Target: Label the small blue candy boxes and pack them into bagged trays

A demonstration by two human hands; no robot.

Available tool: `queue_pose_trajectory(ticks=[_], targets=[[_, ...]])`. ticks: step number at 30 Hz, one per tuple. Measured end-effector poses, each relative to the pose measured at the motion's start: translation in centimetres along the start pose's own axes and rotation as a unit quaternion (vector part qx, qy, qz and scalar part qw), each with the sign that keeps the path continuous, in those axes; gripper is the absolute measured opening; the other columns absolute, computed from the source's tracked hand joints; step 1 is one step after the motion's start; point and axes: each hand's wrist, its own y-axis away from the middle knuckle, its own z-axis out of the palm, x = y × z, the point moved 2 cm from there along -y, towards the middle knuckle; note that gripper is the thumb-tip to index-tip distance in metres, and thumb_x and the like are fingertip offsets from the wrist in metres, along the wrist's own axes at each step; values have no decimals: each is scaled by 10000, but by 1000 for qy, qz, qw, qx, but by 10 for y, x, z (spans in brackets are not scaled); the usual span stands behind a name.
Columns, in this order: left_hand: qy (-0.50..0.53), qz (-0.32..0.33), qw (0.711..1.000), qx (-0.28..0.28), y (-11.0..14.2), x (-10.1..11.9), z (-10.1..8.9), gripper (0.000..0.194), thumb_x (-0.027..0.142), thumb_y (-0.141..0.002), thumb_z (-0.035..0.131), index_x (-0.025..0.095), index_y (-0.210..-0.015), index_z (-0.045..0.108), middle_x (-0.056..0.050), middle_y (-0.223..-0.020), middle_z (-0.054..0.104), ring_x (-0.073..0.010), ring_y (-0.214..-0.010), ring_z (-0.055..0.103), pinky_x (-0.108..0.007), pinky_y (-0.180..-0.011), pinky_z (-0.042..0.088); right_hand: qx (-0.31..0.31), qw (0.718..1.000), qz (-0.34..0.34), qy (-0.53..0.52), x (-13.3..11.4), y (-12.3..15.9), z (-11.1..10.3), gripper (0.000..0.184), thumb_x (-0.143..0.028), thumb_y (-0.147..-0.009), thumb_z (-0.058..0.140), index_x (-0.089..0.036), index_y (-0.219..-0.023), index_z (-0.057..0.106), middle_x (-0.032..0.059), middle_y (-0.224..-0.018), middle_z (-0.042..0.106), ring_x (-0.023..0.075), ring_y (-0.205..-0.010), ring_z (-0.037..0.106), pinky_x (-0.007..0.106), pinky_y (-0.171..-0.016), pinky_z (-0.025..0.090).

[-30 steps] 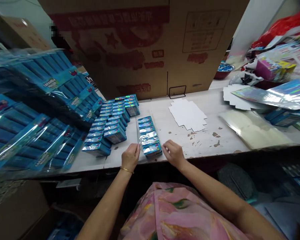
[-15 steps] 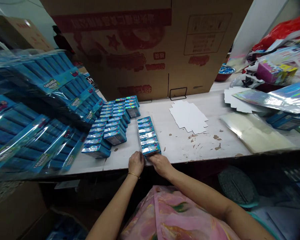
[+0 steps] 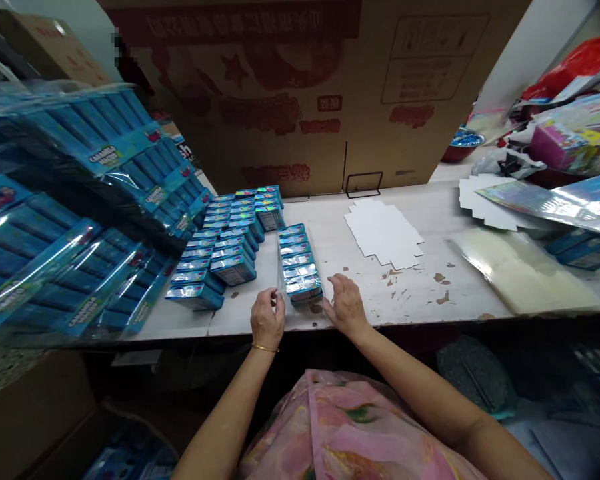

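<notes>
- Left hand (image 3: 267,320): grip half curled, just beside the near end of the box row; cannot tell if it holds anything.
- Right hand (image 3: 347,305): grip open, empty, resting on the table (image 3: 405,293).
- Row of small blue boxes (image 3: 300,263): on the table, between the hands.
- More blue boxes (image 3: 225,257): in rows, left of that row.
- Flat white card (image 3: 383,233): on the table, right of that row.

The single camera sits on the person's head, facing forward and down across the work; the chest in a pink top (image 3: 340,433) shows along the bottom edge; the left hand (image 3: 267,320) and right hand (image 3: 346,307) appear low and central, seen from close above; the table (image 3: 390,220) crosses the frame at short range, its near edge just past the hands; plastic-wrapped packs (image 3: 75,220) loom large on the left, very near the lens; a cardboard box (image 3: 280,100) fills the top of the view, on the table's far side.
</notes>
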Motion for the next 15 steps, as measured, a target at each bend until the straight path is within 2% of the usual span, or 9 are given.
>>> queue_pose_trajectory(ticks=[2, 4, 6, 8, 10, 12, 14, 15], targets=[[9, 35, 999, 19, -7, 9, -4, 210, 306, -822, 402, 151, -911, 512, -47, -793, 544, -128, -682, 518, -275, -721, 415, -33, 998, -4, 48, 8, -7, 6, 260, -207, -776, 450, -111, -1009, 511, 132, -957, 547, 230, -848, 459, 342, -721, 332], [23, 53, 998, 15, -11, 15, -7, 202, 315, -822, 411, 155, -854, 531, -44, -775, 551, -126, -686, 517, -273, -724, 412, -56, 994, -29, 88, 11, -12, 12, 137, -179, -780, 427, -140, -819, 553, 86, -764, 557, 197, -707, 458, 320, -654, 309], [57, 52, 997, 1, -13, 17, -10, 206, 322, -818, 420, 159, -827, 545, -36, -755, 558, -121, -682, 518, -262, -707, 416, -58, 990, -61, 109, 6, -12, 13, 155, -164, -780, 416, -159, -681, 536, 61, -648, 530, 173, -620, 439, 309, -605, 281], [106, 26, 994, -9, -15, 11, -14, 213, 335, -805, 439, 163, -809, 564, -25, -729, 565, -115, -663, 520, -247, -671, 423, -54, 989, -93, 102, -7, -6, 10, 169, -159, -772, 417, -162, -640, 523, 55, -615, 522, 160, -586, 430, 304, -581, 265], [152, -27, 988, -2, -20, -3, -19, 219, 349, -780, 469, 165, -762, 584, -17, -701, 572, -116, -658, 525, -242, -651, 427, -63, 987, -135, 61, -32, 4, 5, 173, -158, -770, 416, -165, -629, 517, 45, -598, 519, 148, -567, 428, 297, -566, 262], [200, -109, 973, 31, -25, -24, -28, 221, 371, -724, 531, 159, -737, 591, -11, -683, 575, -117, -645, 528, -242, -632, 432, -88, 975, -206, -8, -62, 13, -1, 180, -170, -779, 408, -173, -634, 514, 29, -596, 518, 136, -557, 431, 286, -555, 271], [265, -203, 939, 81, -28, -46, -40, 273, 414, -683, 553, 151, -749, 583, -4, -673, 573, -112, -623, 533, -243, -605, 437, -99, 953, -273, -90, -86, 14, -7, 177, -179, -793, 396, -179, -672, 525, 17, -618, 529, 129, -575, 449, 273, -565, 298], [298, -249, 915, 111, -27, -56, -47, 305, 441, -679, 541, 148, -757, 573, 0, -667, 567, -105, -606, 532, -238, -582, 435, -90, 946, -283, -130, -92, 10, -11, 173, -179, -801, 386, -180, -719, 539, 22, -662, 550, 131, -618, 474, 270, -592, 322]])
